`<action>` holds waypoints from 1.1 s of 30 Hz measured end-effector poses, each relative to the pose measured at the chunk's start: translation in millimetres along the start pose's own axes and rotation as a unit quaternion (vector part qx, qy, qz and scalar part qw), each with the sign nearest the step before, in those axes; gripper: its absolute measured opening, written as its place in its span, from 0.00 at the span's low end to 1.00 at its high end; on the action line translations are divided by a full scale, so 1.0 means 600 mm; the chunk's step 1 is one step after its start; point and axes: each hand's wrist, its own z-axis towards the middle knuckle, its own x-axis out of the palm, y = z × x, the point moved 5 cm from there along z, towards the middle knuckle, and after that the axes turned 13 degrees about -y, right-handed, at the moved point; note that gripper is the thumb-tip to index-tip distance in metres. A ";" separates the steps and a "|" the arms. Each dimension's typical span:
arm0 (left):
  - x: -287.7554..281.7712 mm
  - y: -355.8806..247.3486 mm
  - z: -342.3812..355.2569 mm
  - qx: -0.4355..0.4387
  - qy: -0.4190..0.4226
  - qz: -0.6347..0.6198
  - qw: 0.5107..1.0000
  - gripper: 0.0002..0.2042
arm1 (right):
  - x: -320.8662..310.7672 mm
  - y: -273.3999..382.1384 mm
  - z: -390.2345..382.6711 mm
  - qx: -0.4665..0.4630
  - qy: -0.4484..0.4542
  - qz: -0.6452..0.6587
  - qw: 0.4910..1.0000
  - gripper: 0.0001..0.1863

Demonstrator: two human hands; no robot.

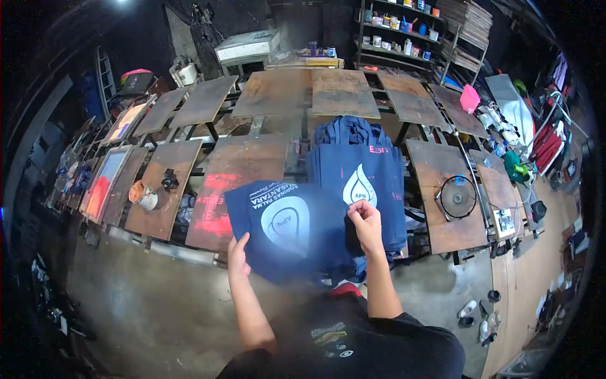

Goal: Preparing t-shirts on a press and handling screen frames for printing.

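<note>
A navy cloth bag [252, 218] is stretched out between my two hands in front of my body, its white drop-shaped print turned the wrong way up. My left hand [240, 256] grips its left edge, with the thumb on top. Higher up on the opposite side, my right hand [365, 221] pinches an edge of the cloth between thumb and fingers. Just beyond the right hand lies a thick stack of similar navy bags [328, 167] on the bench, the top one showing a white drop print and pinkish marks. Bunched dark cloth rises behind the stack.
Flat brown boards [271, 95] run in two rows with gaps between them. One board [214, 202] has pink-red stains. A white bucket [144, 197] stands left; a round wire-rimmed object [456, 198] lies right. Shelves of cans [401, 31] are behind; shoes [467, 309] lie on the floor.
</note>
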 end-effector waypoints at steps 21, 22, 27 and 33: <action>0.451 -0.182 -0.130 0.292 0.209 -0.019 0.933 0.15 | -0.214 0.278 0.234 -0.338 0.014 0.074 0.938 0.06; 0.450 -0.166 -0.126 0.310 0.197 -0.005 0.930 0.17 | -0.222 0.289 0.242 -0.354 0.030 0.089 0.930 0.06; 0.438 -0.064 -0.085 0.445 0.131 0.124 0.877 0.15 | -0.251 0.284 0.277 -0.414 0.042 -0.045 0.908 0.05; 0.438 0.075 -0.104 0.461 0.156 0.383 0.785 0.29 | -0.358 0.069 0.369 -0.370 0.122 -0.262 0.883 0.22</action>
